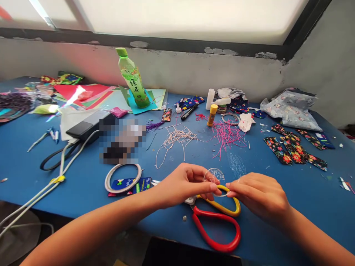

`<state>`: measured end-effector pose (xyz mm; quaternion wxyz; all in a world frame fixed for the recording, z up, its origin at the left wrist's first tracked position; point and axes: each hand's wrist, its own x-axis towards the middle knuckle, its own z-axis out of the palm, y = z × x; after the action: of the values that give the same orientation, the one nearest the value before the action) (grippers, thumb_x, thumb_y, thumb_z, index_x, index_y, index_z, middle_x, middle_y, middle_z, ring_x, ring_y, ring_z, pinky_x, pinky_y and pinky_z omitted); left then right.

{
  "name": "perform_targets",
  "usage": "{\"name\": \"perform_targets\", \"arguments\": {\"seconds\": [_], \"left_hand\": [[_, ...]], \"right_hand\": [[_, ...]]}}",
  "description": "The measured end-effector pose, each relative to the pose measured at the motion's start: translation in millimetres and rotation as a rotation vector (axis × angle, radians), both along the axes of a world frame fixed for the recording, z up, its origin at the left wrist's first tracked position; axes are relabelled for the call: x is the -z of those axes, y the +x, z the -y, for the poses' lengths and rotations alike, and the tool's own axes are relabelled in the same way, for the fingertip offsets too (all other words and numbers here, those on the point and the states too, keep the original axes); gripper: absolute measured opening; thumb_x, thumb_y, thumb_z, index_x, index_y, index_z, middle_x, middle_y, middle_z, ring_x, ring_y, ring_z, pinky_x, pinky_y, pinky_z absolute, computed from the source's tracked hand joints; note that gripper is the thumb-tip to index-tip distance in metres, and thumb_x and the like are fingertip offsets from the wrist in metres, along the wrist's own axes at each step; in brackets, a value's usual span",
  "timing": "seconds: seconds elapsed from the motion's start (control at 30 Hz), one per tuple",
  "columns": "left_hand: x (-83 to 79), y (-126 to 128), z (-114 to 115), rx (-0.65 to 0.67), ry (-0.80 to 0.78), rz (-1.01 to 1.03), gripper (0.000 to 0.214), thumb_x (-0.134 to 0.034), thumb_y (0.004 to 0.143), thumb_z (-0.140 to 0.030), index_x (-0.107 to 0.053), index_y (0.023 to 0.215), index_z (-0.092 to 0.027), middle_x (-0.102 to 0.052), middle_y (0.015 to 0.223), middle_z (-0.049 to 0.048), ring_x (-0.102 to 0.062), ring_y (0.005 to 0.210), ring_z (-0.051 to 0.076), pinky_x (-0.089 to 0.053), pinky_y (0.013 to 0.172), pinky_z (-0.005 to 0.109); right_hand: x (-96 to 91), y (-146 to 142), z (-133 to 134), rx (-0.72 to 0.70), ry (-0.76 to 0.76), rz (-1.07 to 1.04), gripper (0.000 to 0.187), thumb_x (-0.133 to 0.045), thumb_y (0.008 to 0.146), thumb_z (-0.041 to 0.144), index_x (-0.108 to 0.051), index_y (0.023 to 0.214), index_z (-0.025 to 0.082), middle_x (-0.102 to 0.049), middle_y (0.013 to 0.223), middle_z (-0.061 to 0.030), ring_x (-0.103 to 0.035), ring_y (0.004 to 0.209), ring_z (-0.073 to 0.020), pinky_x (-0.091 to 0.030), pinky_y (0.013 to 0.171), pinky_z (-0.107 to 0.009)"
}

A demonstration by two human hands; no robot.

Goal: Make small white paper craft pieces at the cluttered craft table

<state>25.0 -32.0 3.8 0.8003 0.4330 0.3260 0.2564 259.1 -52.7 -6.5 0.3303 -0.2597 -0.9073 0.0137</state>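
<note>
My left hand (190, 184) pinches a clear round plastic disc (214, 174) between thumb and fingers, just above the table. Scuffs or whitish marks show on the disc. At the disc's right edge, my right hand (260, 194) has thumb and forefinger pressed together; what lies between those fingertips is too small to make out. Under both hands rests a pair of scissors (237, 232) with one red and one yellow handle loop, its blades mostly hidden by my left hand. A roll of white double-sided tape (107, 181) lies on patterned blue fabric (145, 183) left of my left wrist.
Beige cords (180, 136) and pink cords (229, 135) lie beyond my hands, near a glue stick (212, 115) and black marker (189, 112). Floral fabric pieces (294, 146) are at right. A green tea bottle (134, 83) stands behind; a power bank (88, 123) with cables is left.
</note>
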Motion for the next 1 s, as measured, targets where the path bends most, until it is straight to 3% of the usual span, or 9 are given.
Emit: {"name": "perform_targets", "arguments": {"seconds": [0.4, 0.6, 0.8, 0.93, 1.0], "left_hand": [[2.9, 0, -3, -0.004, 0.049, -0.065, 0.017, -0.077, 0.071, -0.029, -0.07, 0.074, -0.014, -0.074, 0.069, 0.001, -0.064, 0.056, 0.009, -0.05, 0.059, 0.019], [4.8, 1, -5, -0.032, 0.087, -0.053, 0.031, -0.071, 0.077, -0.043, -0.069, 0.086, -0.013, -0.073, 0.071, 0.0028, -0.066, 0.057, 0.011, -0.053, 0.061, 0.023], [8.7, 3, -7, -0.068, 0.058, 0.016, 0.029, -0.078, 0.072, -0.037, -0.069, 0.086, -0.012, -0.072, 0.07, 0.002, -0.064, 0.059, 0.008, -0.052, 0.062, 0.02], [15.8, 9, -2, 0.012, 0.013, 0.158, 0.05, -0.09, 0.054, -0.023, -0.069, 0.099, -0.017, -0.074, 0.088, 0.0019, -0.066, 0.075, 0.011, -0.052, 0.071, 0.022], [21.1, 13, 2, 0.045, 0.035, 0.184, 0.049, -0.089, 0.056, -0.023, -0.07, 0.1, -0.018, -0.073, 0.087, 0.0015, -0.065, 0.075, 0.011, -0.051, 0.072, 0.023]], "right_hand": [[2.3, -1, 6, -0.017, 0.047, 0.032, 0.026, -0.066, 0.083, 0.009, -0.059, 0.107, 0.016, -0.071, 0.077, -0.0021, -0.064, 0.067, -0.0118, -0.051, 0.066, -0.025], [3.7, -4, 5, -0.018, 0.06, 0.022, 0.024, -0.066, 0.084, 0.009, -0.059, 0.107, 0.014, -0.071, 0.076, -0.0027, -0.063, 0.065, -0.0117, -0.05, 0.063, -0.025], [-0.3, -8, 4, 0.0, 0.076, 0.012, 0.015, -0.062, 0.087, 0.01, -0.061, 0.101, 0.013, -0.07, 0.073, -0.0034, -0.062, 0.062, -0.0117, -0.048, 0.061, -0.025], [-2.2, -8, 5, 0.081, 0.086, -0.043, 0.009, -0.06, 0.089, 0.011, -0.062, 0.097, 0.013, -0.071, 0.07, -0.002, -0.063, 0.059, -0.0113, -0.047, 0.058, -0.025], [-1.8, -10, 6, 0.108, 0.089, -0.039, 0.007, -0.059, 0.09, 0.012, -0.064, 0.095, 0.014, -0.07, 0.067, -0.0007, -0.061, 0.054, -0.0107, -0.044, 0.054, -0.025]]}}
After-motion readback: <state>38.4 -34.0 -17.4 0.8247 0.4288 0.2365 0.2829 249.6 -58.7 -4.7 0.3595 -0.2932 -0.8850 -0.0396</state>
